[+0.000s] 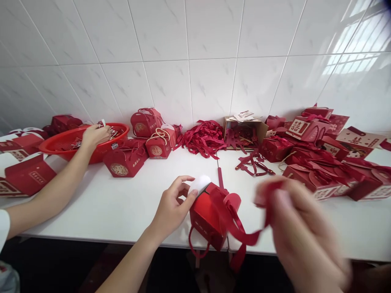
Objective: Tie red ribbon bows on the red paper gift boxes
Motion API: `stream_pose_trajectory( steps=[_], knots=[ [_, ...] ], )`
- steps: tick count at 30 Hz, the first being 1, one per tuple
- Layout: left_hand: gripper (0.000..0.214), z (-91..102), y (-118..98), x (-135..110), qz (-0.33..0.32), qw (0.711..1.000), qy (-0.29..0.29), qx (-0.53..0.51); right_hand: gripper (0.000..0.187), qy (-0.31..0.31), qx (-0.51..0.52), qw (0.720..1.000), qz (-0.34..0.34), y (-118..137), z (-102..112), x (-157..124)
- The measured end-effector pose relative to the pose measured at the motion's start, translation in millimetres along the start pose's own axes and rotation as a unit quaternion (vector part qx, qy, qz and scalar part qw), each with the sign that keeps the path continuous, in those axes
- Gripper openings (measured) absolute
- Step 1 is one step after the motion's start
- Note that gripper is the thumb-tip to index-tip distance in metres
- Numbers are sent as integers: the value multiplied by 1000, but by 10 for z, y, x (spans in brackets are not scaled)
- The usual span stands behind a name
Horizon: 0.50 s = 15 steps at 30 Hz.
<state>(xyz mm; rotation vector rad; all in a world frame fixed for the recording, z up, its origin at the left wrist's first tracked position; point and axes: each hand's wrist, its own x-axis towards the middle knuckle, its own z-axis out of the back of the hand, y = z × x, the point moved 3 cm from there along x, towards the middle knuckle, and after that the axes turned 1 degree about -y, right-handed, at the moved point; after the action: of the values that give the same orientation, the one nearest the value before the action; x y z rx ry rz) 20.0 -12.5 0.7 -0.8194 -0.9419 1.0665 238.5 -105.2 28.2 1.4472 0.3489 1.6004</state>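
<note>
My left hand (174, 205) holds the white-lined flap of a small red gift box (207, 219) that stands at the white table's front edge. A red ribbon (236, 232) runs from the box to my right hand (301, 232), which is blurred by motion and close to the camera; its fingers pinch the ribbon's end. Part of the ribbon hangs below the table edge.
Another person's hand (94, 134) reaches into a red plastic basin (65, 144) at the left. Finished red boxes (126, 160) stand behind, a ribbon heap (203, 138) and a cardboard box (244, 130) lie by the tiled wall, and flat red boxes (324, 162) pile up at right.
</note>
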Motion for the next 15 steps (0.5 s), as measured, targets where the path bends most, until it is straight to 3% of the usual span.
stream_pose_trajectory(
  steps=[3, 5, 7, 9, 11, 15],
  knots=[
    [31, -42, -12, -67, 16, 997, 29, -63, 26, 122, 26, 991, -40, 41, -496, 462],
    [30, -64, -18, -98, 18, 996, 45, -80, 26, 239, 58, 965, -90, -53, -715, 591],
    [29, -79, -14, -115, 17, 995, 48, -81, 25, 316, 98, 931, -153, -187, -820, 607],
    [29, -90, -3, -121, 19, 996, 42, -78, 24, 332, 127, 913, -199, -293, -843, 588],
    [28, -100, 7, -124, 24, 996, 38, -77, 25, 321, 137, 912, -215, -340, -834, 578],
    [32, -104, -11, -126, 7, 996, 54, -67, 25, 328, 132, 916, -188, -317, -835, 596]
  ],
)
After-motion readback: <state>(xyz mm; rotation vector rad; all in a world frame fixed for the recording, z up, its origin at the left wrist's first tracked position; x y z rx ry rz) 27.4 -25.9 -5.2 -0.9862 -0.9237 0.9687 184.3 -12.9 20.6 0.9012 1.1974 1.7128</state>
